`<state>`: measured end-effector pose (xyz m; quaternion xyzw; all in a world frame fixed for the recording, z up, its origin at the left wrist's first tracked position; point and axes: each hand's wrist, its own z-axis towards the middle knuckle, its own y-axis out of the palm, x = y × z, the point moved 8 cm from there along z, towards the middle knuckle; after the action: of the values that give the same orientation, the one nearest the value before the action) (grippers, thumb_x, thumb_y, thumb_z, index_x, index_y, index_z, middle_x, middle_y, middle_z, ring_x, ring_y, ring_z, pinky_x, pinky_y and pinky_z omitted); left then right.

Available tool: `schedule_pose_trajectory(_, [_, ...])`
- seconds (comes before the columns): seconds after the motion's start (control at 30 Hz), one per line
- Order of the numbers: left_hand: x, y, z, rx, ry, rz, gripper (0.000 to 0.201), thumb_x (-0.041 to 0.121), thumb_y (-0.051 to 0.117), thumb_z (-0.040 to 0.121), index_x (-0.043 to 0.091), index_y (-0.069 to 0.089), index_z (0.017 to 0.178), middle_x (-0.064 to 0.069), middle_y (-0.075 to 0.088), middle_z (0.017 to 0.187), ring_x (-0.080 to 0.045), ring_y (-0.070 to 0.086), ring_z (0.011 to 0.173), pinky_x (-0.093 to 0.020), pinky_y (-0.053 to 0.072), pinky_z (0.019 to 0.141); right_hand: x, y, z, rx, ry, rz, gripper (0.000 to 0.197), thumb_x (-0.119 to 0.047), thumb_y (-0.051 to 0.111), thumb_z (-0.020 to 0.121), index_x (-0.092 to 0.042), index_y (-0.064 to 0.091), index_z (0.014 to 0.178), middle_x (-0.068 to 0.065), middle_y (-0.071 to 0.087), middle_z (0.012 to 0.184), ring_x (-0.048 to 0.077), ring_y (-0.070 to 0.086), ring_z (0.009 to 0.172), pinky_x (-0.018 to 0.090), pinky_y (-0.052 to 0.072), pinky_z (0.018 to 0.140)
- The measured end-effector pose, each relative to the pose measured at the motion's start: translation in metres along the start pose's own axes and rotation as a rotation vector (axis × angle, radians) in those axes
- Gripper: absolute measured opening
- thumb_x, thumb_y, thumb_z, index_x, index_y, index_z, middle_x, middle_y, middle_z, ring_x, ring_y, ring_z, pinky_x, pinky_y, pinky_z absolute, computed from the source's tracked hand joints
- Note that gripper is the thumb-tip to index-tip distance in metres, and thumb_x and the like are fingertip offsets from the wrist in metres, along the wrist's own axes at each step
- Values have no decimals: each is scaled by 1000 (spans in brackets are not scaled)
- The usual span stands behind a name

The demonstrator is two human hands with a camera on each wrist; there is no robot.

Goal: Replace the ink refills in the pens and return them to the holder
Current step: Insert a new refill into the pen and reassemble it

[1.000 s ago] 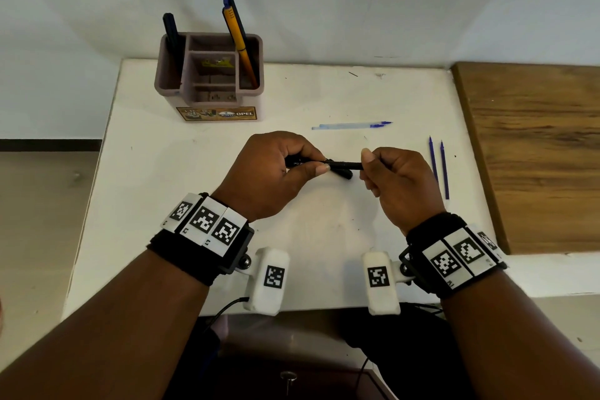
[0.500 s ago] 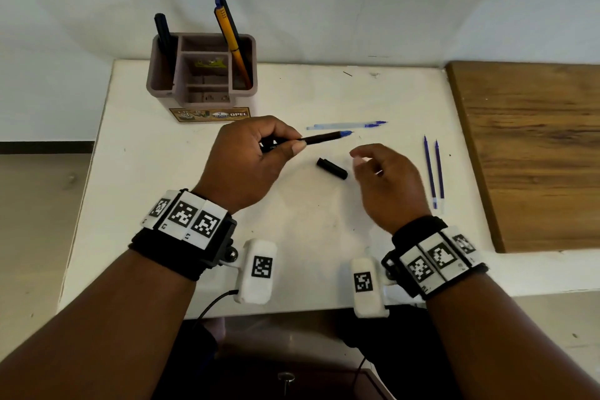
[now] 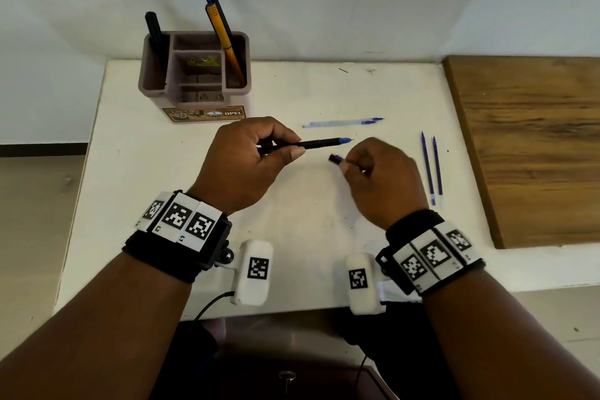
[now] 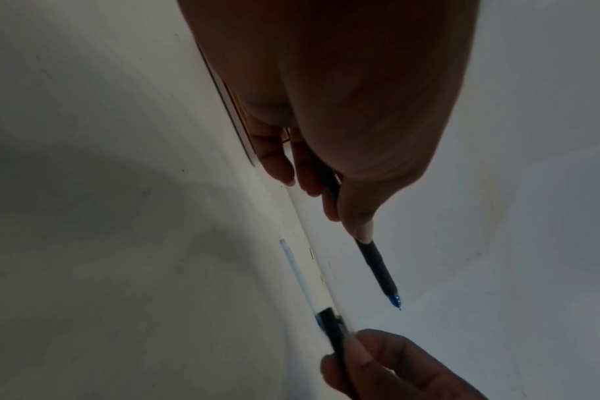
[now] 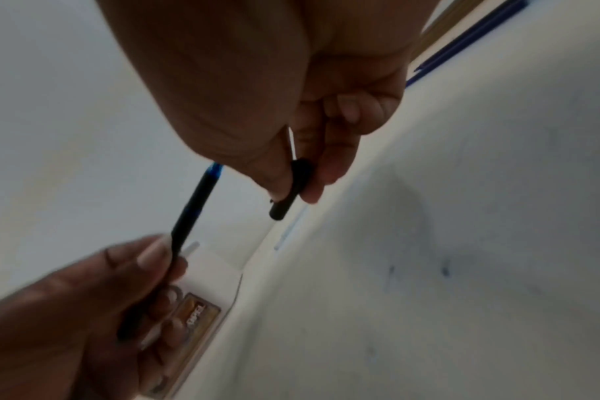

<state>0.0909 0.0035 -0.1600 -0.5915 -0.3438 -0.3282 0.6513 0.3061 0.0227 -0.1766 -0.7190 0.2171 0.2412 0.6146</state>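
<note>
My left hand [image 3: 287, 149] grips a black pen [image 3: 316, 143] by its rear half; the uncapped blue tip points right, above the table. The same pen [image 4: 377, 266] juts from under the thumb in the left wrist view. My right hand [image 3: 346, 166] pinches the black pen cap [image 3: 335, 159] between thumb and fingers, just below and right of the pen tip. In the right wrist view the cap [image 5: 292, 186] sits beside the pen [image 5: 192, 208]. The brown pen holder [image 3: 238, 92] stands at the back left with a black pen [image 3: 154, 31] and a yellow pen [image 3: 222, 27] in it.
Two blue ink refills [image 3: 430, 169] lie side by side on the white table [image 3: 146, 172] to the right of my right hand. Two nearly clear refills [image 3: 341, 122] lie behind the hands. A wooden surface [image 3: 532, 146] adjoins the table's right edge.
The cap came off the pen and lay on the table half a second ago. My right hand has since picked it up. The left hand lifted the pen slightly away from me.
</note>
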Motion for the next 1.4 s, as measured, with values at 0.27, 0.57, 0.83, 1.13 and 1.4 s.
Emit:
schedule_pose_trajectory(0.27, [-1,2,0,-9,10,7,8,31,76,87,27,76,94,14,69,86,-3,58,84,-6,41,68,19,-29,4,216,223,665,13,-14,58,97,-11,71,95,-2,68,78,0,54,59,10,41,54])
schedule_pose_trajectory(0.57, [1,4,-1,-20,16,6,7,28,76,88,28,74,94,18,67,83,4,58,80,-3,39,68,17,-22,4,165,210,626,15,-17,58,97,-12,71,91,-1,68,76,0,52,58,12,40,53])
schedule_pose_trajectory(0.83, [1,4,-1,-14,-2,-22,7,26,76,87,27,74,94,17,67,83,5,59,79,-4,40,68,16,-20,4,142,204,614,14,-18,60,96,-14,71,89,-2,68,74,0,52,57,12,41,53])
schedule_pose_trajectory(1.13, [6,14,-5,-46,10,-47,7,27,77,87,24,75,93,11,70,85,-5,60,79,-8,42,67,-1,-1,-2,1,128,598,11,-21,65,95,-15,74,93,-3,74,74,-1,59,57,10,43,53])
schedule_pose_trajectory(1.4, [8,27,-9,-88,11,-98,11,17,74,88,28,74,93,11,67,87,-10,59,79,-9,41,68,2,1,-2,-10,111,557,11,-25,69,94,-22,74,85,-2,75,72,3,62,58,12,45,55])
